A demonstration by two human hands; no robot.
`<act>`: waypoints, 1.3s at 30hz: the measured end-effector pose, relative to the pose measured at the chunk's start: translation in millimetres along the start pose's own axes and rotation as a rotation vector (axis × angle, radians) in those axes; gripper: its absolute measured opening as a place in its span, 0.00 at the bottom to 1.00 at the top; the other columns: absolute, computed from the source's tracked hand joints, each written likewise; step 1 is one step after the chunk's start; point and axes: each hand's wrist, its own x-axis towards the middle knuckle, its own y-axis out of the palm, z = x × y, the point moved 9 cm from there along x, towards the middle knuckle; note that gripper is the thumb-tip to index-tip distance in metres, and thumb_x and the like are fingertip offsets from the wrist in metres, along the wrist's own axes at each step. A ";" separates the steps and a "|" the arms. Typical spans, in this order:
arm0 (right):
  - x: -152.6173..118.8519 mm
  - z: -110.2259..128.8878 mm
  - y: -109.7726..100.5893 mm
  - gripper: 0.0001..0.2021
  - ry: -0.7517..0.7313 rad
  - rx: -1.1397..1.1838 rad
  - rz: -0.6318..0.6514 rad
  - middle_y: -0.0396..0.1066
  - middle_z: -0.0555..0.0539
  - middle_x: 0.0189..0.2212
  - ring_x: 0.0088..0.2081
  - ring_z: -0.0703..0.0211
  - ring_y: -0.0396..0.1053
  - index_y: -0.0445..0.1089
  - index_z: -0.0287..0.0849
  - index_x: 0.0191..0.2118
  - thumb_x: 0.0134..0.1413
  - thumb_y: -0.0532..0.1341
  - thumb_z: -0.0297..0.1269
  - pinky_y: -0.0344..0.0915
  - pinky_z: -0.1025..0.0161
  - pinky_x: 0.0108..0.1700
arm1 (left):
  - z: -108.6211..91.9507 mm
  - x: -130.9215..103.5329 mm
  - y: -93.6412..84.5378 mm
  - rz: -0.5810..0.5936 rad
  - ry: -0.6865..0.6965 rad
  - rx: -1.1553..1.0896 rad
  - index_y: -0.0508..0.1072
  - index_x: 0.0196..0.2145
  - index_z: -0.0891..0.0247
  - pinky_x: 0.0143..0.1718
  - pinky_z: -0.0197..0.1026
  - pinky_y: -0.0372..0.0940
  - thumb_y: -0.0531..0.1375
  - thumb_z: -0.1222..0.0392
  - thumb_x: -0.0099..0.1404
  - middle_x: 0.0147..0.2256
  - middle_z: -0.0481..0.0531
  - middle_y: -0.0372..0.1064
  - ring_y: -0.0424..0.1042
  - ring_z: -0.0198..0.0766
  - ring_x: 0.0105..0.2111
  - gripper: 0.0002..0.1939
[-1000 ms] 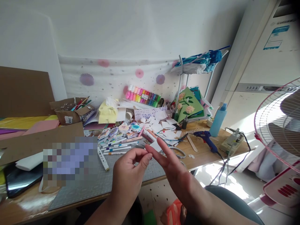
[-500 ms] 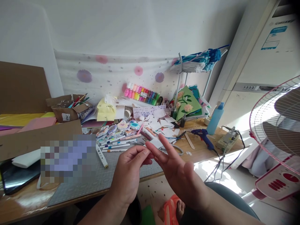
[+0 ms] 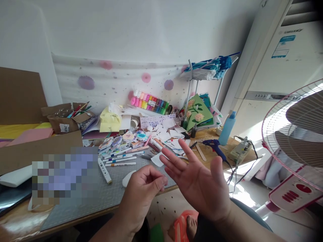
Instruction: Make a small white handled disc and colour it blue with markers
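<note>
My left hand [image 3: 143, 195] is above the front edge of the grey cutting mat [image 3: 83, 201], thumb and fingers closed in a pinch. Whatever may be between those fingertips is hidden. To its right, apart from it, my right hand [image 3: 199, 185] is held palm up with fingers spread and nothing in it. A white rounded piece [image 3: 127, 178] lies on the mat, partly covered by my left hand. Behind the hands are several markers [image 3: 121, 159], a white marker [image 3: 104, 170] with a dark tip end, and a pile of cut-out paper pieces [image 3: 118, 143].
A blue glue gun [image 3: 214, 146] with its cord, a power strip [image 3: 241, 149] and a blue bottle [image 3: 227, 129] stand at the right. Further right is a fan [image 3: 290, 198]. Brown cardboard [image 3: 60, 139] and a box of pencils [image 3: 63, 122] are at the left.
My hands, touching at the fingertips before, have separated. My right hand has opened out, palm up. The white rounded piece now shows beside my left hand, and the view has shifted slightly.
</note>
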 end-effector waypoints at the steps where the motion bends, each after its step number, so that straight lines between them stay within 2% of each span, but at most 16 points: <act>1: 0.4 1.6 -1.1 0.41 0.006 0.012 -0.014 0.64 0.38 0.59 0.63 0.41 0.56 0.50 0.52 0.64 0.50 0.46 0.71 0.38 0.40 0.64 | 2.4 -1.2 3.8 0.027 -0.013 0.014 0.70 0.22 0.63 0.28 0.33 0.59 0.65 0.57 0.58 0.20 0.44 0.66 0.63 0.31 0.24 0.11; 5: 1.4 5.4 -5.9 0.43 0.031 0.023 -0.067 0.61 0.40 0.61 0.61 0.39 0.58 0.49 0.56 0.64 0.47 0.46 0.73 0.47 0.39 0.61 | 15.0 -8.9 22.5 0.143 -0.073 0.061 0.70 0.20 0.64 0.24 0.36 0.58 0.57 0.46 0.64 0.17 0.48 0.65 0.63 0.34 0.20 0.21; 7: 1.5 7.0 -7.0 0.43 0.030 0.021 -0.078 0.60 0.41 0.62 0.61 0.39 0.58 0.49 0.56 0.64 0.46 0.46 0.74 0.50 0.40 0.60 | 20.9 -11.4 30.1 0.177 -0.093 0.102 0.69 0.20 0.64 0.23 0.36 0.56 0.55 0.45 0.65 0.16 0.48 0.63 0.62 0.33 0.19 0.23; 12: 0.7 8.9 -8.2 0.42 0.009 0.053 -0.080 0.55 0.42 0.64 0.62 0.40 0.55 0.49 0.56 0.64 0.47 0.46 0.73 0.55 0.42 0.57 | 20.0 -9.2 42.5 0.216 -0.067 0.062 0.71 0.33 0.62 0.30 0.36 0.61 0.61 0.56 0.61 0.24 0.45 0.67 0.65 0.34 0.26 0.07; 14: 0.2 7.5 -7.7 0.41 0.015 0.048 -0.078 0.54 0.43 0.65 0.63 0.40 0.55 0.50 0.56 0.63 0.47 0.46 0.73 0.57 0.41 0.56 | 16.8 -7.8 42.1 0.200 -0.046 0.004 0.72 0.31 0.62 0.32 0.36 0.62 0.62 0.56 0.60 0.25 0.45 0.68 0.67 0.35 0.27 0.07; 18: 0.7 5.1 -9.3 0.38 0.023 0.015 -0.092 0.58 0.42 0.63 0.61 0.38 0.56 0.54 0.56 0.61 0.49 0.47 0.71 0.61 0.40 0.52 | 18.7 -5.7 30.2 0.108 -0.045 -0.040 0.76 0.28 0.64 0.32 0.36 0.62 0.63 0.56 0.61 0.22 0.47 0.70 0.67 0.34 0.25 0.08; 21: 3.2 11.8 -24.1 0.30 -0.034 -0.053 -0.180 0.62 0.42 0.60 0.59 0.39 0.60 0.61 0.53 0.57 0.55 0.51 0.64 0.61 0.42 0.52 | 24.0 -2.7 19.5 0.053 -0.095 -0.179 0.78 0.29 0.63 0.34 0.36 0.64 0.63 0.55 0.62 0.24 0.50 0.74 0.71 0.36 0.27 0.09; 24: 4.0 23.0 -50.4 0.19 -0.108 -0.206 -0.357 0.70 0.42 0.53 0.54 0.44 0.66 0.69 0.48 0.50 0.57 0.59 0.51 0.60 0.47 0.54 | 25.9 0.5 15.4 0.077 -0.166 -0.367 0.78 0.39 0.62 0.43 0.44 0.67 0.57 0.49 0.66 0.37 0.56 0.78 0.75 0.43 0.38 0.15; 27: 4.1 29.4 -63.0 0.10 -0.142 -0.420 -0.441 0.74 0.45 0.45 0.48 0.50 0.70 0.74 0.47 0.43 0.54 0.64 0.41 0.60 0.50 0.54 | 22.9 -1.2 26.1 0.232 -0.259 -0.642 0.74 0.50 0.68 0.55 0.51 0.60 0.48 0.38 0.67 0.51 0.65 0.71 0.69 0.52 0.53 0.32; 30: 9.1 23.4 -46.8 0.10 -0.136 -0.723 -0.299 0.74 0.46 0.43 0.46 0.51 0.69 0.75 0.49 0.42 0.51 0.66 0.40 0.61 0.51 0.52 | 15.6 -5.3 35.2 0.351 -0.284 -0.806 0.73 0.52 0.73 0.59 0.49 0.55 0.41 0.33 0.66 0.54 0.67 0.68 0.64 0.51 0.57 0.41; 32: 12.3 15.4 -29.2 0.13 -0.152 -0.972 -0.165 0.72 0.46 0.39 0.43 0.51 0.68 0.76 0.49 0.40 0.46 0.70 0.39 0.64 0.52 0.47 | 11.4 -7.9 39.6 0.402 -0.278 -0.859 0.72 0.52 0.74 0.59 0.47 0.56 0.38 0.33 0.67 0.52 0.67 0.70 0.66 0.49 0.55 0.43; 34: 15.6 8.5 -17.8 0.10 -0.176 -1.151 -0.090 0.68 0.46 0.34 0.38 0.53 0.67 0.77 0.47 0.35 0.43 0.71 0.38 0.66 0.56 0.40 | 8.6 -10.8 43.0 0.453 -0.280 -0.895 0.72 0.52 0.75 0.58 0.47 0.57 0.36 0.33 0.67 0.49 0.67 0.73 0.68 0.48 0.53 0.45; 36: 20.5 6.8 -17.4 0.04 -0.179 -1.202 -0.093 0.67 0.47 0.31 0.35 0.55 0.67 0.76 0.46 0.29 0.45 0.69 0.37 0.65 0.58 0.37 | 9.9 -13.3 43.4 0.481 -0.310 -0.915 0.72 0.52 0.76 0.57 0.48 0.57 0.35 0.31 0.65 0.49 0.67 0.72 0.68 0.49 0.53 0.47; 39: 27.3 16.0 -36.9 0.09 -0.130 -1.150 -0.235 0.68 0.49 0.25 0.30 0.57 0.67 0.71 0.43 0.24 0.49 0.67 0.41 0.64 0.60 0.33 | 13.0 -14.7 36.5 0.482 -0.343 -0.940 0.70 0.55 0.76 0.60 0.51 0.52 0.36 0.28 0.62 0.55 0.69 0.66 0.61 0.54 0.59 0.50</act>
